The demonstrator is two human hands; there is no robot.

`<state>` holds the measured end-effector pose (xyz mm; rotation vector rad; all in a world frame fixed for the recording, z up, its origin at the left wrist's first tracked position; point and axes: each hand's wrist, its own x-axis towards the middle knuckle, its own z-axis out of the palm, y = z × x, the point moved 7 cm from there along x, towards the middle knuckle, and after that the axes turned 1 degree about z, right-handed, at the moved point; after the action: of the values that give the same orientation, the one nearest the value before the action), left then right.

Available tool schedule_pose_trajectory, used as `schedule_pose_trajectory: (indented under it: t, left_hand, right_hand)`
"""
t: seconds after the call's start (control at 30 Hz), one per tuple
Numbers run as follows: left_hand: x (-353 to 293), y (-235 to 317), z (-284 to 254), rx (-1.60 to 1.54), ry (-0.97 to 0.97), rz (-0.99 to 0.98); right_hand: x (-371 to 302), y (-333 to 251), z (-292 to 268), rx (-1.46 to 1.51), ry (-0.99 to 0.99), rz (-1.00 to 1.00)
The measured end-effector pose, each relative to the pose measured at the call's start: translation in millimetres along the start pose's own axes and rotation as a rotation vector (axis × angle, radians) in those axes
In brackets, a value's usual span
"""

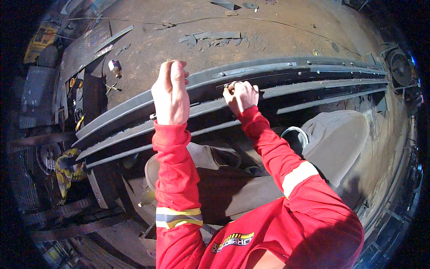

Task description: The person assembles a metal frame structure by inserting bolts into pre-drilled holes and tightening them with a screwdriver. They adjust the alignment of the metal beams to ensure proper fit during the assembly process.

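Long dark steel beams [125, 105] lie side by side across the floor in front of my knees. My left hand [171, 96] is raised over them, its fingers curled; whatever they may hold is hidden. Further right, my right hand [243, 96] bends over the beams with thumb and fingertips pinched. At its fingertips is a small dark piece, possibly a bolt [226, 86], close to the groove between two beams. A thin metal strip [255, 68] runs along the far beam, and several small bolts [318, 71] stick up along the right part.
Beyond the beams lie metal scraps [217, 36], a cable [201, 20] and a loose flat bar [114, 38]. A small can [115, 67] stands at the left, near a dark box of tools. A yellow cloth-like item [67, 172] lies by the beams' left ends. A round fan-like object [400, 66] is at the right.
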<state>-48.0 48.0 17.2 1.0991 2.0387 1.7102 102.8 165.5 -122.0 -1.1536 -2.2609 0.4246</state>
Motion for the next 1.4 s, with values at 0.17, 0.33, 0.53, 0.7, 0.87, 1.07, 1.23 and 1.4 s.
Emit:
schedule_pose_trajectory:
  t: [0.17, 0.33, 0.53, 0.7, 0.87, 1.07, 1.23, 1.4]
  left_hand:
    - [0, 0, 0, -0.015, 0.023, 0.013]
    - [-1, -15, 2, -0.124, -0.027, -0.084]
    - [-2, -9, 3, -0.026, -0.030, -0.098]
    - [-1, -4, 2, 0.011, -0.022, -0.066]
    - [-1, -5, 3, 0.019, -0.021, -0.058]
    - [-2, -7, 3, 0.023, -0.009, -0.062]
    - [-1, -7, 5, 0.036, -0.027, -0.059]
    - [-2, -7, 4, 0.052, -0.029, -0.070]
  right_hand:
    - [-1, -1, 0, -0.048, 0.038, -0.008]
    - [0, -1, -1, -0.002, 0.035, 0.014]
    - [1, 0, -1, 0.015, 0.006, 0.021]
    - [-2, -1, -4, 0.035, 0.081, -0.060]
    - [-3, -9, -8, -0.064, 0.100, -0.136]
    - [2, -9, -7, -0.022, -0.045, -0.048]
    - [1, -2, 3, -0.089, -0.101, -0.034]
    - [-1, -5, 1, -0.196, -0.020, -0.070]
